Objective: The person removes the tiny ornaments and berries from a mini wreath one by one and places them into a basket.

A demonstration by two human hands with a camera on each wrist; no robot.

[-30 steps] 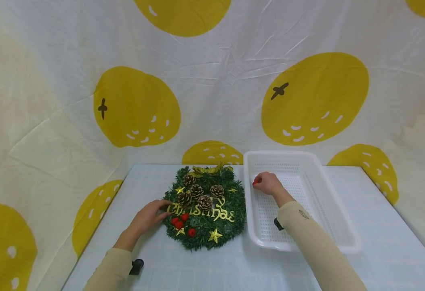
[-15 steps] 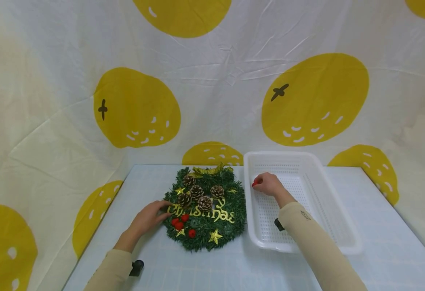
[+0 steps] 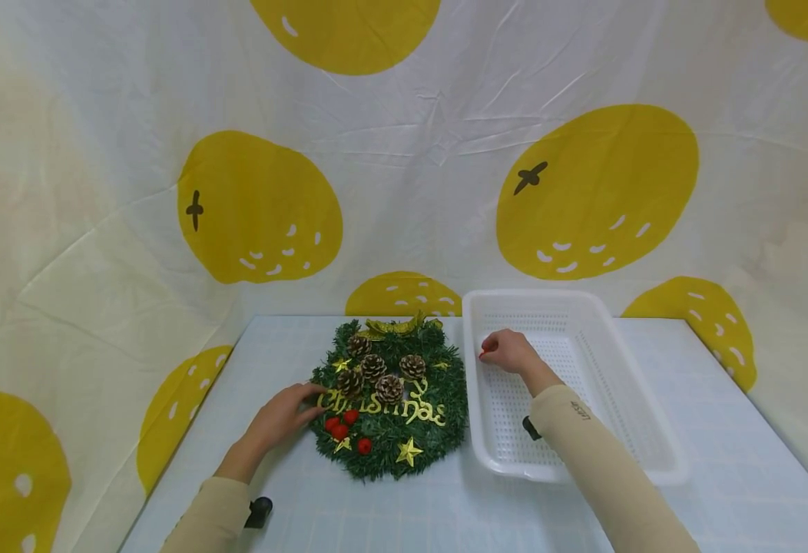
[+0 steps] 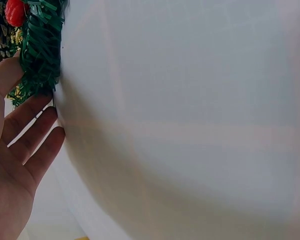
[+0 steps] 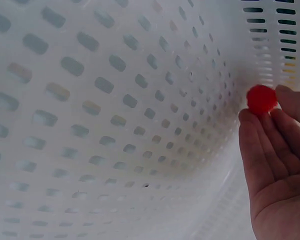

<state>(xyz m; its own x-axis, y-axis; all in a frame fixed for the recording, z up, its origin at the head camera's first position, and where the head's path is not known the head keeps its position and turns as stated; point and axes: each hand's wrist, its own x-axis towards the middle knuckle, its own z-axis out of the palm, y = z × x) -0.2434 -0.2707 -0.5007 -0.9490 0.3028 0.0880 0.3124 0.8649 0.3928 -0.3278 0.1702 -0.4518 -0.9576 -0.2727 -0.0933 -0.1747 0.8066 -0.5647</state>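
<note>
A green Christmas wreath (image 3: 438,449) lies flat on the table, bearing pine cones (image 3: 389,389), gold "Christmas" lettering (image 3: 421,411), gold stars (image 3: 408,452) and several red berries (image 3: 339,432). At its left edge, my left hand (image 3: 281,415) holds the rim, with the thumb over the greenery and the other fingertips along its outer side (image 4: 40,60). Inside the white basket (image 3: 646,415), near its left wall, my right hand (image 3: 512,352) pinches a small round red berry (image 5: 262,99) between thumb and fingertips. Only part of that berry shows in the head view.
The white perforated basket stands close to the right of the wreath. A pale blue checked cloth (image 3: 376,514) covers the table. Behind it hangs a white curtain (image 3: 418,192) with large yellow fruit prints.
</note>
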